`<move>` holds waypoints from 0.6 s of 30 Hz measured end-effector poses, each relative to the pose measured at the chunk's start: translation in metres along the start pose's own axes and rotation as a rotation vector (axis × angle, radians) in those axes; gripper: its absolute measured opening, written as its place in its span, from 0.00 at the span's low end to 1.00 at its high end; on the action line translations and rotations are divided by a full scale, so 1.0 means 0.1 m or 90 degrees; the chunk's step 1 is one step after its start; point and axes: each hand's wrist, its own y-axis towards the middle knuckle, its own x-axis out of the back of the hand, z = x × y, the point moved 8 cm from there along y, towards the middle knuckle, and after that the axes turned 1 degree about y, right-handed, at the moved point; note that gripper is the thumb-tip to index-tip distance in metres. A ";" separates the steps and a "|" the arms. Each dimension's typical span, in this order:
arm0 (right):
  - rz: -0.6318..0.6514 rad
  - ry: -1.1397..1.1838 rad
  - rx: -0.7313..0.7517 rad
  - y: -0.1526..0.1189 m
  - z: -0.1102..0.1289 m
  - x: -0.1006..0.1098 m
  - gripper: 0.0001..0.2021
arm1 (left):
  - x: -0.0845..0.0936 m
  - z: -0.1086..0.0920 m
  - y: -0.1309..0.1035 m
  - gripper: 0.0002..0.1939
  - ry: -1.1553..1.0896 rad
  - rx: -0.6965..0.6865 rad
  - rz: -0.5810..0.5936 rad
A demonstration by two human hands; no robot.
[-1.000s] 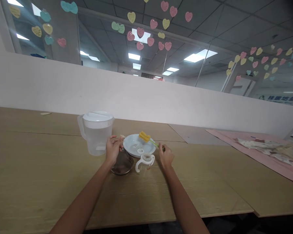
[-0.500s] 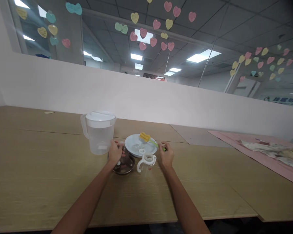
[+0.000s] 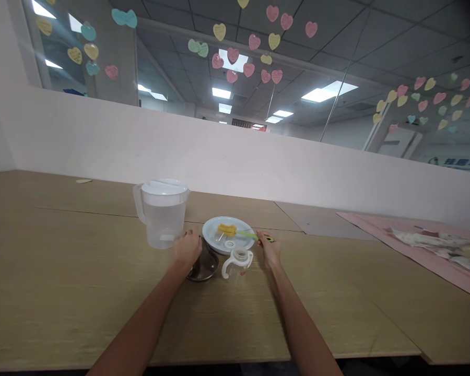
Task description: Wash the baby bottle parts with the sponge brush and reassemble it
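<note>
Across my desk (image 3: 82,292), the lidded pitcher (image 3: 164,222) stands upright, apart from the bowl (image 3: 245,242), perhaps for elbow room. My left hand (image 3: 188,248) curls over the metal dish (image 3: 210,265); I can't tell its grip. The handled bottle (image 3: 239,255) sits nearer me. My right hand (image 3: 271,251) grips the brush (image 3: 247,234) by its handle, likely to aim the sponge inward.

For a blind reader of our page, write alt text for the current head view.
A right hand holds a green-handled yellow sponge brush over a white bowl, while the left hand is at a dark round tray. Nearby on the table stand a lidded pitcher and a small white-handled bottle.
</note>
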 end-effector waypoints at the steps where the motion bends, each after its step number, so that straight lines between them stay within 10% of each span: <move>1: 0.005 0.014 -0.004 -0.01 0.00 -0.01 0.22 | 0.02 -0.05 -0.01 0.15 0.004 -0.023 -0.005; 8: 0.048 -0.033 -0.007 -0.02 0.01 -0.05 0.26 | 0.11 -0.45 -0.15 0.15 -0.089 -0.262 -0.085; 18: 0.122 0.018 -0.105 -0.14 -0.06 -0.19 0.24 | -0.01 -0.53 -0.21 0.19 -0.178 -0.310 -0.057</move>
